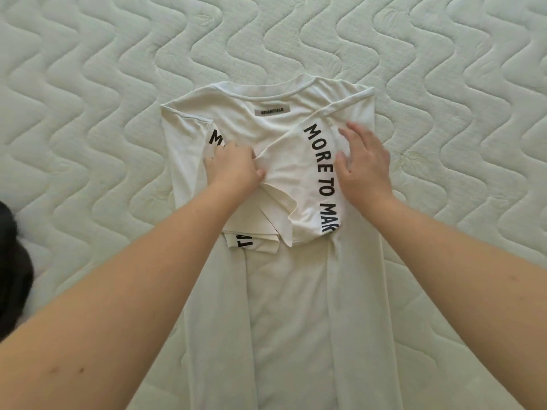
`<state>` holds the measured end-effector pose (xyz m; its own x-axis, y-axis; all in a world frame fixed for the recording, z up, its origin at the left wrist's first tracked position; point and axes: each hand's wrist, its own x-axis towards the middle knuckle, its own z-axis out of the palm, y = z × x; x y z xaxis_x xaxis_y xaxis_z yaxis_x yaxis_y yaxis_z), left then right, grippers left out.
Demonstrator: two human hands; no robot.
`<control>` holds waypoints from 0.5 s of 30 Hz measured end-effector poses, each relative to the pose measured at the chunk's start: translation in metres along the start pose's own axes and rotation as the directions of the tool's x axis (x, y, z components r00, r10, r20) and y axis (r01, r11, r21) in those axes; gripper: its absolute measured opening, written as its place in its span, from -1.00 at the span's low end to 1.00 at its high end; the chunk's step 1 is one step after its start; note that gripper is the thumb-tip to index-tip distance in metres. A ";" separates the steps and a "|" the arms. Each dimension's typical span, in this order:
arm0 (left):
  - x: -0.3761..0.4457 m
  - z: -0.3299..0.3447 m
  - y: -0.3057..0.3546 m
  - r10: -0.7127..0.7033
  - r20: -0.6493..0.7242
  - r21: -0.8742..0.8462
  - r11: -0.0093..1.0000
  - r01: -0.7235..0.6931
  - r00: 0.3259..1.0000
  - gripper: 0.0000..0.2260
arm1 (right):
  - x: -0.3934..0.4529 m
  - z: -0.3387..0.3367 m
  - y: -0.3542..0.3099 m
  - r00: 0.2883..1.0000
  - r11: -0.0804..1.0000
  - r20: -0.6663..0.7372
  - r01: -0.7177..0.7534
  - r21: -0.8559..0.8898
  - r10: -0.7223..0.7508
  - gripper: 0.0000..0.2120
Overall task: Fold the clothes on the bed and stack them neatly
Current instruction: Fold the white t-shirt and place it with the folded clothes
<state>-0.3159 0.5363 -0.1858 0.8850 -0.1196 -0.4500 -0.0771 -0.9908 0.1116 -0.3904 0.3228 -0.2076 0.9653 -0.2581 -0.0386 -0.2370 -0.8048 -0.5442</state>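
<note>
Here the left hand [233, 167] pinches the soft white shirt's [293, 291] folded sleeve; right hand [365, 164] presses flat.

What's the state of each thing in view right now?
White shirt: flat on the bed, sides and sleeves folded in, not yet folded up.
Left hand: pinches sleeve fabric.
Right hand: flat, presses the lettered sleeve.
Dark garment: bunched at left edge, unfolded.
Mattress: bare, quilted.

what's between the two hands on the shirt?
In the head view, the folded-over sleeve of the white shirt, printed "MORE TO MAK", lies between the left hand and right hand.
</note>
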 end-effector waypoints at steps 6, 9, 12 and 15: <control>-0.045 -0.006 0.025 0.025 -0.168 -0.593 0.796 -0.121 0.985 -0.89 | -0.039 -0.004 -0.027 0.931 0.815 0.241 -0.357 0.456 0.273 -0.73; -0.068 0.003 0.053 0.154 -0.288 -0.532 0.795 -0.292 0.945 -0.82 | -0.038 -0.016 -0.021 0.854 0.591 0.229 -0.493 0.638 0.466 -0.73; -0.081 0.022 0.075 0.230 -0.221 -0.436 0.846 -0.307 0.948 -0.74 | -0.035 -0.027 -0.008 0.789 0.485 0.336 -0.591 0.644 0.514 -0.78; -0.096 0.041 0.081 0.236 -0.160 -0.302 0.913 -0.275 0.959 -0.62 | -0.039 -0.026 0.001 0.760 0.538 0.448 -0.649 0.538 0.471 -0.79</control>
<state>-0.4257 0.4644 -0.1702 0.9035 -0.3380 -0.2633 -0.1752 -0.8523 0.4929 -0.4312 0.3183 -0.1842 0.6715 -0.3358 -0.6606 -0.6955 0.0220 -0.7182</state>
